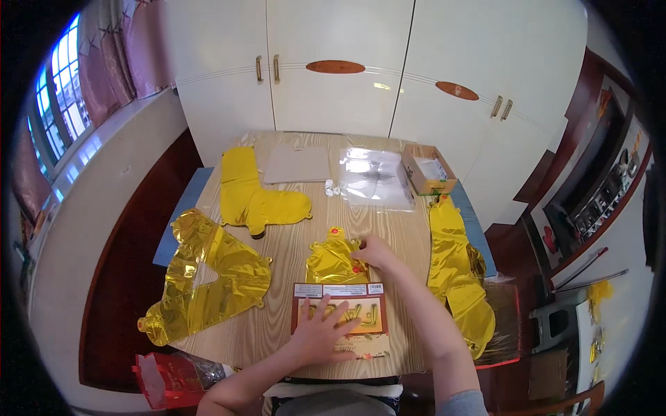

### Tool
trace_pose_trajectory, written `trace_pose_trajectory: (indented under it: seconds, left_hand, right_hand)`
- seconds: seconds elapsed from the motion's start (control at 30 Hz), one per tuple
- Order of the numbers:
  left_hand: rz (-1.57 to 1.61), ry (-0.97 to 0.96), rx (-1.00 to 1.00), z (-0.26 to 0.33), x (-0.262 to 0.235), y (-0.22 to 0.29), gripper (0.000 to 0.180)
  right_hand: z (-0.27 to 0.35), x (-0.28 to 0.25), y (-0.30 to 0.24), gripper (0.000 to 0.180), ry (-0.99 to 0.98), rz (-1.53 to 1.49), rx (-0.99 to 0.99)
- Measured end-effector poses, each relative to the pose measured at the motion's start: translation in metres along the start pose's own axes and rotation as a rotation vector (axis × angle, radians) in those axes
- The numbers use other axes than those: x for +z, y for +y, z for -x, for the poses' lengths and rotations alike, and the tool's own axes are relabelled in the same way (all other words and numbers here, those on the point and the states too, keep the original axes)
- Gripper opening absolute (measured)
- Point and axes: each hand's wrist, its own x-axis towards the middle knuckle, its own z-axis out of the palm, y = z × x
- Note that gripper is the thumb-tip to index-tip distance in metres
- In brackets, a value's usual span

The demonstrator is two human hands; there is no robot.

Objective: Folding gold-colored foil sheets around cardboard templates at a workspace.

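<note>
Home, with wardrobe (340, 107) and curtains (104, 69)

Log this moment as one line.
left hand: spread flat on card | right hand: fingers at right edge of foil | far side: clear plastic, box

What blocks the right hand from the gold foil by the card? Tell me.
Nothing visible: the right hand is at the upper right edge of the gold foil. The left hand rests on the card.
</note>
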Motion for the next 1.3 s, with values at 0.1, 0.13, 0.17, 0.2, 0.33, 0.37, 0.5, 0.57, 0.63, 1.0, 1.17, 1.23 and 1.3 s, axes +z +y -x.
trace_pose_trajectory:
  seconds: [0.1,0.13,0.17,0.2,0.33,0.37,0.5,0.57,0.63,1.0,1.17,1.23,1.3]
  left_hand:
    - [0.011,0.002,-0.005,0.0,0.0,-0.001,0.081]
    - [0.019,0.005,-0.008,0.001,0.001,-0.001,0.081]
    - [0.026,0.008,-0.012,0.002,0.001,-0.002,0.081]
    - [0.03,0.014,-0.008,0.001,0.001,-0.001,0.081]
    - [0.067,0.035,-0.001,0.002,0.004,0.0,0.08]
    - [0.08,0.041,0.004,0.002,0.006,-0.001,0.08]
    - [0.084,0.091,0.024,0.002,0.0,0.0,0.078]
    - [0.09,0.074,0.013,0.003,0.0,0.0,0.077]
    - [0.089,0.056,0.003,0.004,-0.002,0.001,0.076]
    - [0.047,0.01,0.003,-0.001,-0.004,0.001,0.079]
    - [0.022,0.007,-0.016,0.003,0.001,-0.002,0.083]
    - [0.035,0.004,-0.012,0.002,0.001,-0.003,0.081]
    - [0.05,0.007,-0.004,0.001,0.0,-0.001,0.08]
  right_hand:
    - [0.011,0.015,-0.012,0.039,0.317,0.115,-0.334]
    - [0.021,0.02,-0.021,0.034,0.455,0.166,-0.494]
    - [0.033,0.025,-0.03,0.026,0.404,0.191,-0.683]
    - [0.042,0.031,-0.035,0.029,0.236,0.211,-0.799]
    - [0.078,0.061,-0.059,0.024,0.143,0.283,-1.145]
    - [0.079,0.067,-0.059,0.024,0.131,0.287,-1.102]
    - [0.073,0.083,-0.057,0.027,0.172,0.333,-1.014]
    - [0.071,0.088,-0.058,0.029,0.206,0.387,-1.012]
    - [0.072,0.086,-0.064,0.03,0.216,0.464,-1.001]
    - [0.045,0.094,-0.066,0.031,0.327,0.6,-0.872]
    - [0.045,0.056,-0.055,0.022,0.398,0.37,-0.828]
    - [0.06,0.032,-0.037,0.017,0.369,0.243,-0.664]
    - [0.084,0.017,-0.016,0.014,0.4,0.265,-0.661]
